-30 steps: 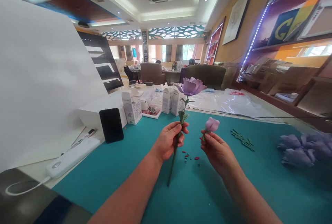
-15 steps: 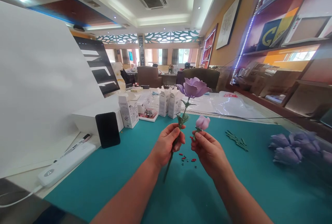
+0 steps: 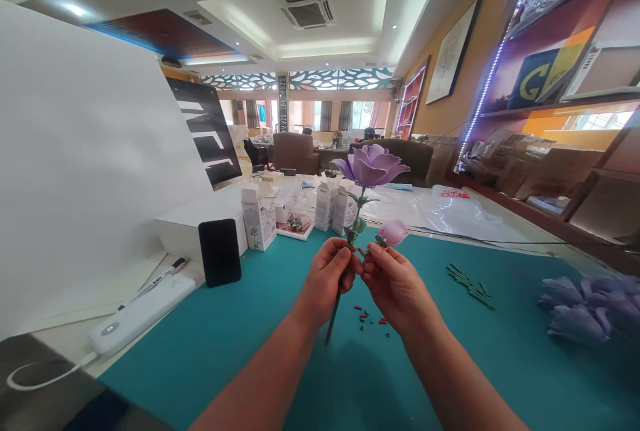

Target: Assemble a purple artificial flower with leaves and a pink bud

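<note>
Head view: you have the flower [image 3: 371,166] up in front of you, above the far part of the mat [image 3: 225,358], its purple bloom spread and its stem [image 3: 333,316] slanting down toward you and to the left. Your left hand [image 3: 327,278] grips that stem just below the leaves [image 3: 356,229]. Your right hand [image 3: 393,281] pinches a pale bud [image 3: 393,232] by its green base, the bud tilted to the right near the mat's far edge. A small red piece [image 3: 361,250] shows at your right fingertips, just beside the stem; whether it touches the stem, you cannot tell from here.

Below your hands, red and green bits [image 3: 364,316] lie scattered mid-mat. Green sticks [image 3: 470,286] lie in a loose bunch toward the mat's right side, and farther out, near its right edge, sits a cluster of purple blooms [image 3: 577,324], partly blurred.

At the mat's left edge a phone [image 3: 220,252] stands upright before a white box [image 3: 173,231]. Along the far edge you have a carton [image 3: 259,223], a tray [image 3: 300,234] and two more cartons [image 3: 325,208], with clear plastic [image 3: 430,211] beyond. Past the left edge lies a power strip [image 3: 143,316].
</note>
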The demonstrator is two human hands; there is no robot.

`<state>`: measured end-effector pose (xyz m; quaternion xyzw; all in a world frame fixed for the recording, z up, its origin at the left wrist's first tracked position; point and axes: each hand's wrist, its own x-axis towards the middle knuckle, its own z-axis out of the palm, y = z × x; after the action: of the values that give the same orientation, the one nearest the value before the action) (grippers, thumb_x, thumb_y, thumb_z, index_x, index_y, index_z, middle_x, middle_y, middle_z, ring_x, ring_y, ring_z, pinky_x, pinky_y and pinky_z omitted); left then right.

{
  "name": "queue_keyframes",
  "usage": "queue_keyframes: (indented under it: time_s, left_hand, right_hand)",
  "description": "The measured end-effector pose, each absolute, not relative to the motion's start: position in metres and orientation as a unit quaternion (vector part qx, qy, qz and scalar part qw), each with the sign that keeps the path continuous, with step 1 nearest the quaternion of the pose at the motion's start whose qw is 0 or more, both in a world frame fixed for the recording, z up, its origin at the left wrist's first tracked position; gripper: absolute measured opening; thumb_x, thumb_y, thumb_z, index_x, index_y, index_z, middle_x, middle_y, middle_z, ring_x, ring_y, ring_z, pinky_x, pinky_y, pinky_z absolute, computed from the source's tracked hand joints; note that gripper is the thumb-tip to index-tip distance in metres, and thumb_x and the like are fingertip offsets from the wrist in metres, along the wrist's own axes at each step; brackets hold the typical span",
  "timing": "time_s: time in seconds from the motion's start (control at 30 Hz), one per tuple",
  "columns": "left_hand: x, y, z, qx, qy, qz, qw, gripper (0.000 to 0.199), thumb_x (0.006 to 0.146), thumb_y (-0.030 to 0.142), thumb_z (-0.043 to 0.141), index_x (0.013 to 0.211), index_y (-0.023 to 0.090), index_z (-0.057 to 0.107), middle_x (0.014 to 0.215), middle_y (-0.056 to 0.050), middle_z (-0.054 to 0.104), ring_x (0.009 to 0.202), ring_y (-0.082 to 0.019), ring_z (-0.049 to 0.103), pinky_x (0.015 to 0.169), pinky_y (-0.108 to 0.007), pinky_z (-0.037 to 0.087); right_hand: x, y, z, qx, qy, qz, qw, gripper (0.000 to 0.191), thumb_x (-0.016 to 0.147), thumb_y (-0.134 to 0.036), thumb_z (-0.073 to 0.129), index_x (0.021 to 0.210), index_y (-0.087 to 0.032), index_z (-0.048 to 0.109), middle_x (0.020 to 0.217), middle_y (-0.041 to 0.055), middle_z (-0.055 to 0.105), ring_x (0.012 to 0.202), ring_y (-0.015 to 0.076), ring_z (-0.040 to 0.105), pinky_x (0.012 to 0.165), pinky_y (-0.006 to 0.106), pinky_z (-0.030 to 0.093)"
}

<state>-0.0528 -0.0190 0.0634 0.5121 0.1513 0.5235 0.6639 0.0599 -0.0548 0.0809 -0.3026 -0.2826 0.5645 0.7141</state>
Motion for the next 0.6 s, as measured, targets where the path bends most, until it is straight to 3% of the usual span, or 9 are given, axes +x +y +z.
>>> queue_keyframes:
  time_s: [0.27, 0.6]
  left_hand:
    - [-0.0527, -0.0188, 0.0624, 0.495, 0.167, 0.538, 0.662, 0.033, 0.077, 0.045, 0.066, 0.082, 0.018, 0.048, 0.057, 0.007, 0.047, 0.043, -0.004, 0.038, 0.042, -0.019, 0.024]
    - [-0.0504, -0.0198, 0.0595, 0.497, 0.160, 0.532, 0.666, 0.037, 0.076, 0.049, 0.067, 0.082, 0.019, 0.046, 0.059, 0.007, 0.049, 0.043, -0.004, 0.038, 0.042, -0.019, 0.025]
  right_hand:
    - [0.0507, -0.0545, 0.0779, -0.280, -0.300, 0.567, 0.714, 0.032, 0.051, -0.029, 0.089, 0.066, -0.014, 0.065, 0.053, -0.0045, 0.056, 0.046, 0.0040, 0.044, 0.043, 0.015, 0.037]
    - [0.0508, -0.0546, 0.0747, -0.271, -0.324, 0.544, 0.725, 0.029, 0.059, -0.032, 0.085, 0.064, -0.017, 0.061, 0.051, -0.0057, 0.048, 0.048, 0.0060, 0.041, 0.044, 0.018, 0.035]
